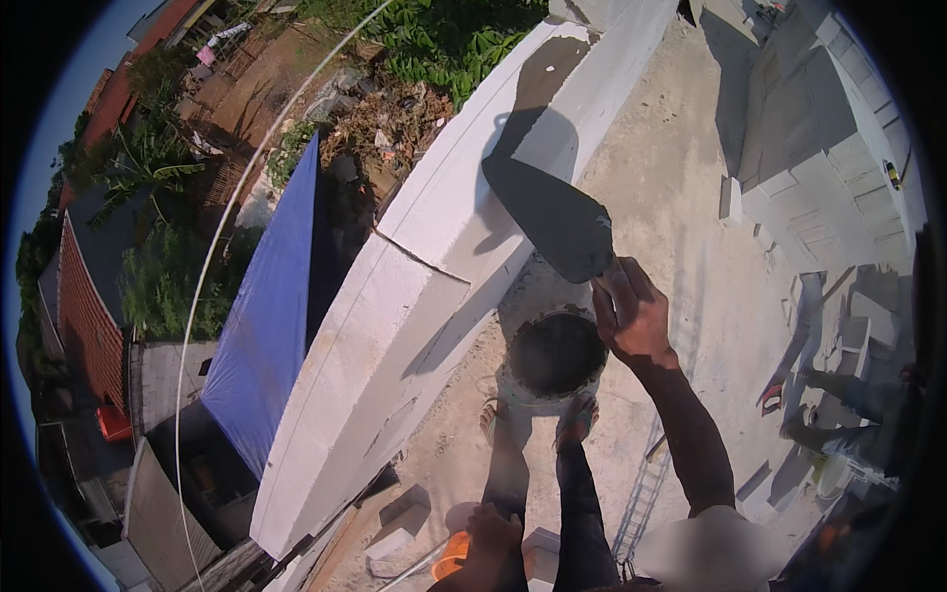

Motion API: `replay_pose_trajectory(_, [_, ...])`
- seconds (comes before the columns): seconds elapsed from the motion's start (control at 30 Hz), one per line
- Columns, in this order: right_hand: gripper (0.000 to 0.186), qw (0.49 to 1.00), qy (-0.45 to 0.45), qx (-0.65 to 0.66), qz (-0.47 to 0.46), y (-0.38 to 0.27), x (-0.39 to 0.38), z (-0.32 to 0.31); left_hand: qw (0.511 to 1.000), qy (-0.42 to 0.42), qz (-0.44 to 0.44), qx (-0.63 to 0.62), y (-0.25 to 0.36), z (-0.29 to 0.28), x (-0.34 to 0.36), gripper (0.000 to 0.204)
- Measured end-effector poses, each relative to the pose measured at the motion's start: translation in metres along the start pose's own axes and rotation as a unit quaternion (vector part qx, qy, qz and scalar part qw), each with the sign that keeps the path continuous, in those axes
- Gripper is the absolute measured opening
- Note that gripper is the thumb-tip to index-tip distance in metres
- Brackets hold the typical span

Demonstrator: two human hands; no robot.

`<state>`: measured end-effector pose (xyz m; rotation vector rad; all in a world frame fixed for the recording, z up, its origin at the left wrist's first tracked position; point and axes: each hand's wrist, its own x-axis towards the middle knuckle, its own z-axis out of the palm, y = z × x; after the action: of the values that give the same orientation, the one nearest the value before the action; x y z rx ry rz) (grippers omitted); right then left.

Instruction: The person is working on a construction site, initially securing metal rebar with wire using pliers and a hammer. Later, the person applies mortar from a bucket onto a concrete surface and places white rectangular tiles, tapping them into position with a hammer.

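My right hand is closed on the handle of a pointing-blade trowel. The broad grey blade points up and left, over the side of a low wall of pale blocks. Below the trowel, a round bucket with dark contents stands on the floor between the wall and my right forearm. My left hand is low in the picture by my left leg, beside an orange object. Its fingers are too dark and small to tell whether they hold anything.
A vertical joint splits the wall's blocks. Beyond the wall, the ground drops to a blue tarp, roofs and plants. Loose blocks lie at lower left. Stacked pale blocks stand at right, with another person's legs nearby.
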<state>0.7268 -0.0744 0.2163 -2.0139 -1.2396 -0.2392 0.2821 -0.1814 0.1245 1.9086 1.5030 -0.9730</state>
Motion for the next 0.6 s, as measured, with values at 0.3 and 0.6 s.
replay_pose_trajectory(0.3, [0.029,0.874,-0.282,0.101,0.383,0.007,-0.255,0.072,0.995,0.050,0.034,0.076,-0.004,0.015,0.011,0.055])
replay_pose_trajectory(0.6, [0.026,0.795,-0.411,-0.103,0.434,0.131,-0.326,0.257,0.992,0.071,0.077,0.077,-0.015,0.024,0.012,0.061])
